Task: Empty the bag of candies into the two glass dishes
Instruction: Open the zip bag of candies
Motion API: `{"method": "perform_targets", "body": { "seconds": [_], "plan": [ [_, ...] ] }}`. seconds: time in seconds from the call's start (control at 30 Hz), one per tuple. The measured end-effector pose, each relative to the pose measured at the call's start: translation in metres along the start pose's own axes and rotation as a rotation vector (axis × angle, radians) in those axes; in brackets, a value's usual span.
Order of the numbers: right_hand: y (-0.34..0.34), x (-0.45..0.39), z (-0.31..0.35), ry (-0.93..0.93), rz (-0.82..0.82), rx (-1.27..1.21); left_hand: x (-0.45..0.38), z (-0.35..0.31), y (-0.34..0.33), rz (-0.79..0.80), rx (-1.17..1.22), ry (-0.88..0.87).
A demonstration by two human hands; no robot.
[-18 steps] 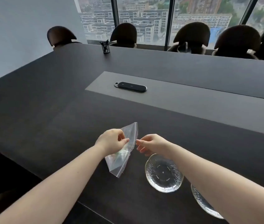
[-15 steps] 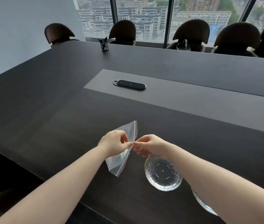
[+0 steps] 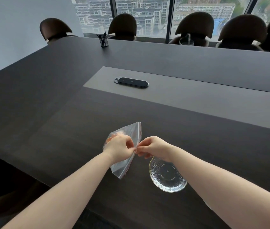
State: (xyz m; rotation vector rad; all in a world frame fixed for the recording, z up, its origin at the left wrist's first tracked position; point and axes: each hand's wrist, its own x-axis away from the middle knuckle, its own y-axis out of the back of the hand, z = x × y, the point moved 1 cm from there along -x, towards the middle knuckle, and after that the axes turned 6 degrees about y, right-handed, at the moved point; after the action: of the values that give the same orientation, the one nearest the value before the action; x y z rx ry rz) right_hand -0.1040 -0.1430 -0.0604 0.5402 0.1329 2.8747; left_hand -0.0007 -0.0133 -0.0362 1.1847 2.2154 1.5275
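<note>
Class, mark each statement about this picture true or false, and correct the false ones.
1. Both hands pinch the plastic bag. True: the left hand and right hand meet at its edge.
2. The glass dish already holds candies. False: it is empty.
3. The bag lies flat on the table. False: it is held up above it.
4. A black oval device lies on the table's grey strip. True.
5. The pen holder stands beside the dish. False: it stands at the far edge.

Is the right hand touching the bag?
Touching. The head view shows the right hand's fingertips pinching the bag's edge, opposite the left hand.
</note>
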Motion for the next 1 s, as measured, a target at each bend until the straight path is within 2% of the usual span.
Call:
{"method": "perform_targets", "body": {
  "seconds": [0.33, 0.53, 0.67, 0.87, 1.0],
  "plan": [
    [-0.006, -0.003, 0.002, 0.088, -0.119, -0.042, 0.001, 0.0, -0.001, -0.017, 0.111, -0.026],
    [-0.009, -0.006, 0.006, 0.131, -0.159, -0.022, -0.002, 0.004, 0.004, 0.009, 0.189, 0.023],
    [-0.009, -0.011, 0.012, 0.115, -0.223, 0.15, -0.003, 0.001, 0.015, -0.05, 0.162, 0.09],
    [0.021, -0.007, 0.008, -0.004, -0.441, 0.482, -0.008, 0.021, 0.052, -0.263, 0.034, 0.225],
    [0.026, -0.003, 0.008, -0.094, -0.492, 0.449, -0.009, 0.026, 0.061, -0.275, -0.008, 0.217]
  ]
}}
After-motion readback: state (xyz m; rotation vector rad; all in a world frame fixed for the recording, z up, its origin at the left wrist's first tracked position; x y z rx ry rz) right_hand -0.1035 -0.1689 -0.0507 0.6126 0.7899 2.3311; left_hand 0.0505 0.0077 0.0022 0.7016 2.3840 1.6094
